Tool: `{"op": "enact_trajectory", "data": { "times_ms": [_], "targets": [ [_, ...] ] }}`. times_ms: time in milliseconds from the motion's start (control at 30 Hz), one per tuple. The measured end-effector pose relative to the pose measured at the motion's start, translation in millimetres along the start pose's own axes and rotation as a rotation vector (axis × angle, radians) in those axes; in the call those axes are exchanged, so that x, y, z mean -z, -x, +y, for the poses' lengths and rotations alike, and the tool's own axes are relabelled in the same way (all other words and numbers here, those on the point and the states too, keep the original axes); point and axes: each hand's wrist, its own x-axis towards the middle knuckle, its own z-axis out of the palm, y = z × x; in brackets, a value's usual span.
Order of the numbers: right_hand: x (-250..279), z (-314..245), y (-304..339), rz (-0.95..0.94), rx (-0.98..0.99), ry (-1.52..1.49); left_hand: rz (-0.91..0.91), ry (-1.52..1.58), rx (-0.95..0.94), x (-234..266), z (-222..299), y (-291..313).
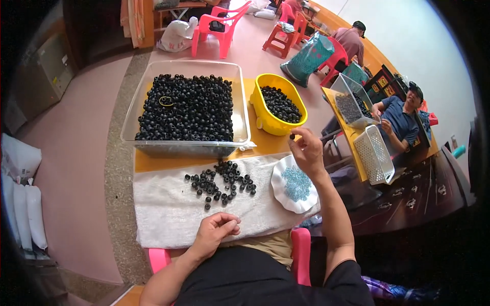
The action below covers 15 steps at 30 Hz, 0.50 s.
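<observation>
My right hand (308, 152) is raised over the plate's far edge, near the yellow tub. Between its thumb and fingertips it pinches a small black round piece (292, 136). My left hand (218, 232) is closed at the cloth's near edge, thumb against curled fingers; I cannot make out what, if anything, they hold. Beyond it, a loose pile of black round pieces with holes (207, 184) lies on the white cloth (163, 204). Small clear-blue bits (296, 184) fill the middle of a white wavy-rimmed plate (279, 189) below my right hand.
A large clear bin (130, 116) of black pieces, with a yellow ring (166, 101) on top, stands on the far table. Beside it sits a yellow tub (259, 113) of the same pieces. A person (400, 120) works at another table on the right, behind a white basket (375, 162).
</observation>
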Motion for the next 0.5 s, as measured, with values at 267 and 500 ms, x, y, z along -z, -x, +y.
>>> {"op": "enact_trajectory", "data": {
  "times_ms": [267,500],
  "targets": [
    [-8,16,-33,0.062,0.03,0.004,-0.013,0.056,-0.002,3,-2,-2],
    [-17,21,-56,0.173,0.101,-0.037,-0.018,0.035,0.013,4,-1,-2]
  ]
}}
